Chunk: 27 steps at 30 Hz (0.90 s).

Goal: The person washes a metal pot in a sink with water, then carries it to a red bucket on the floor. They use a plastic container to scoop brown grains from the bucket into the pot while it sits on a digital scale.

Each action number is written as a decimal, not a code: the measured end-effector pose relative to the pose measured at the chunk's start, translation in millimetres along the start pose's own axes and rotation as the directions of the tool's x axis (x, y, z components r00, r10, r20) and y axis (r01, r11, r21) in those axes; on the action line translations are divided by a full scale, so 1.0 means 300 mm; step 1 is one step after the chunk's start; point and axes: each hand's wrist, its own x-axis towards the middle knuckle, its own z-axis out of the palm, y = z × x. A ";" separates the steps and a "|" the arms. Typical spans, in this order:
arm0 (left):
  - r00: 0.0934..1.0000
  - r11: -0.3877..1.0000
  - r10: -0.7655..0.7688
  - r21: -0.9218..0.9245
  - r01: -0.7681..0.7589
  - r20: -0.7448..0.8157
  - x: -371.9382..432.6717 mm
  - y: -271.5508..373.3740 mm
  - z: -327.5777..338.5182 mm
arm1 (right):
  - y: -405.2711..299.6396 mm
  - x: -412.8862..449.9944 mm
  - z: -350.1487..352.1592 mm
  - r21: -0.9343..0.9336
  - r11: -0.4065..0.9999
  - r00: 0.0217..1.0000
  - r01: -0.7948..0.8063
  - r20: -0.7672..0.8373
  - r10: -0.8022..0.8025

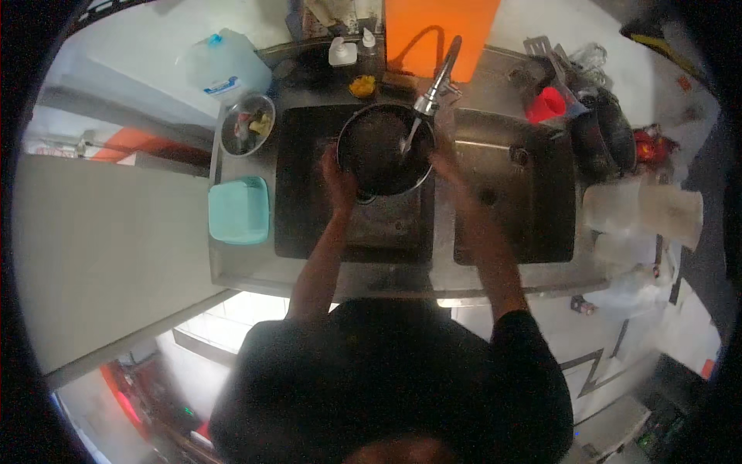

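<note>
A round dark pot (pixel 374 153) with a pale metal rim is over the left sink basin (pixel 313 243). My left hand (pixel 341 182) holds its left side. My right hand (pixel 445 159) is at the right side of the rim and looks blurred; its fingers are partly hidden, though it appears to grip the pot. Above the pot hangs a metal faucet (pixel 428 104), and a whitish stream of water (pixel 410 137) falls from it into the pot. The inside of the pot is too dark to make out.
The right basin (pixel 516 214) lies beside my right forearm. Left of the sink are a turquoise plastic container (pixel 239 211), a bowl of scraps (pixel 248 124) and a large water jug (pixel 226 66). An orange board (pixel 440 35), yellow sponge (pixel 363 86), red cup (pixel 545 105) and dark pans (pixel 603 133) stand behind and right.
</note>
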 end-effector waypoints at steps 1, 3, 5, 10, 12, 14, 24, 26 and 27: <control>0.999 0.993 0.033 0.112 -0.030 -0.023 -0.004 -0.058 0.015 | -0.089 0.041 -0.039 -0.158 0.979 0.991 0.132 0.017 -0.131; 0.968 0.960 -0.243 0.160 0.232 0.057 -0.032 -0.120 0.083 | -0.156 0.072 -0.128 -0.336 0.909 0.969 0.247 0.053 -0.243; 0.847 0.860 -0.510 0.110 0.498 0.153 -0.068 -0.186 0.181 | -0.223 0.137 -0.179 -0.457 0.883 0.984 0.107 0.178 -0.027; 0.793 0.710 -0.579 0.594 0.378 0.188 -0.151 -0.296 0.336 | -0.360 0.193 -0.206 -0.778 0.575 0.966 0.254 0.171 -0.195; 0.733 0.873 -0.457 0.415 0.258 0.505 -0.191 -0.348 0.281 | -0.405 0.209 -0.254 -0.762 0.568 0.950 0.311 0.270 -0.158; 0.709 0.989 -0.093 0.147 -0.016 0.700 -0.211 -0.346 0.227 | -0.414 0.212 -0.323 -0.732 0.615 0.939 0.292 0.342 -0.038; 0.015 0.634 -0.571 0.428 0.644 0.821 0.015 0.086 -0.169 | -0.264 0.065 -0.431 -0.733 0.617 0.393 -0.287 0.497 0.774; 0.122 0.678 -0.554 0.361 0.641 0.824 0.106 0.182 -0.209 | -0.006 -0.027 -0.394 -0.391 0.687 0.431 -0.613 0.563 0.705; 0.227 0.734 -0.636 0.487 0.474 0.737 0.189 0.295 -0.221 | 0.054 -0.089 -0.352 -0.187 0.684 0.468 -0.705 0.602 0.647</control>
